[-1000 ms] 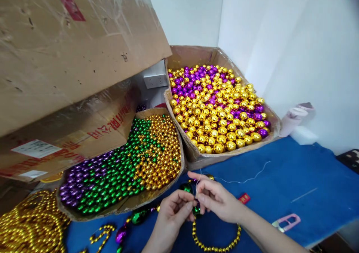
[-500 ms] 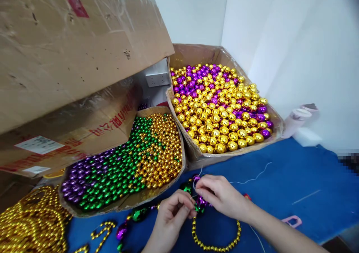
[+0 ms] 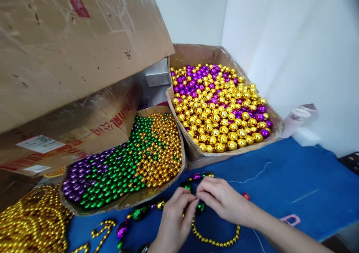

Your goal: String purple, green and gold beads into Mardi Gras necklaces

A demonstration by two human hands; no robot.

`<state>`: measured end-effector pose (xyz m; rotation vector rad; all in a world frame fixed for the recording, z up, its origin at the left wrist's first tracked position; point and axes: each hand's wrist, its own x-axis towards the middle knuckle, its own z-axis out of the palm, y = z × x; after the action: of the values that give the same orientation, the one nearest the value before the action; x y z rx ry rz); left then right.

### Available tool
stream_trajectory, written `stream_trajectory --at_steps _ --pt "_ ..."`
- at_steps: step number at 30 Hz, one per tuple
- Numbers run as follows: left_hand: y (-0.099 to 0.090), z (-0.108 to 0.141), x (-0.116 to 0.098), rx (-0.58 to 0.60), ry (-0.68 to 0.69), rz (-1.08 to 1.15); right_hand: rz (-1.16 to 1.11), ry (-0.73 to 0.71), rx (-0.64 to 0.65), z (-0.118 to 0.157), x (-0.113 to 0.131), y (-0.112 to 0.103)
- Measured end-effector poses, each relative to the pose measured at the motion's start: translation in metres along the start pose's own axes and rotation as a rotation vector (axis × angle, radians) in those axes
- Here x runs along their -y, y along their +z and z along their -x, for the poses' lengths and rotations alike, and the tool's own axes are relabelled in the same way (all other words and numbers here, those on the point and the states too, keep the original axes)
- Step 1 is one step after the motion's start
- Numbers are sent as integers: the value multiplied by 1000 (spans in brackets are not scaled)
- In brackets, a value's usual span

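Observation:
My left hand (image 3: 178,215) is closed in a pinch, with one end of a gold bead strand (image 3: 215,242) running up under its fingers. Its fingertips meet those of my right hand (image 3: 226,200), which also pinches; a thin pale thread is between them, mostly hidden by the fingers. The strand curves over the blue cloth below the hands. Just behind lies a string of larger green, purple and gold beads (image 3: 139,212), passing partly under my hands and down to the left.
A cardboard box of large gold and purple beads (image 3: 221,133) stands behind; another holds purple, green and gold beads (image 3: 120,174). Gold bead strands (image 3: 30,223) pile at left. On the blue cloth (image 3: 305,170) lie loose thread (image 3: 255,176) and a pink-handled tool (image 3: 291,220).
My hands have come together, fingertip to fingertip; the left moved up and right. The thread loop that stood above the right fingers is no longer visible.

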<state>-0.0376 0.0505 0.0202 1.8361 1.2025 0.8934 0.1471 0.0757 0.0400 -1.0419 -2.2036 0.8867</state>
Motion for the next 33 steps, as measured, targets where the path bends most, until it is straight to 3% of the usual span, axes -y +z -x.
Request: stream_trajectory --at_steps 2,5,9,11,14,16,25,29,33 --pt "-5 -1 1 18 -99 167 -34 15 -14 3 -4 -7" --pt "-17 3 7 11 -271 602 -121 81 -77 14 -17 -21" --pt "-22 8 15 -52 -328 1095 -354 198 -184 30 -32 -16" --pt "-16 7 15 -42 -298 1221 -585 231 -260 31 -30 -2" --pt "-5 1 8 -50 -252 1334 -1144 281 -384 27 -21 17" --pt "0 -3 5 -80 -251 1347 -1348 307 -423 23 -16 22" --pt "6 7 27 -156 -448 1192 -1065 366 -319 42 -42 38" --pt "4 0 22 -147 -461 1054 -789 302 -247 46 -44 11" --pt "2 -14 12 -25 -455 815 -162 -2 -155 34 -30 -22"
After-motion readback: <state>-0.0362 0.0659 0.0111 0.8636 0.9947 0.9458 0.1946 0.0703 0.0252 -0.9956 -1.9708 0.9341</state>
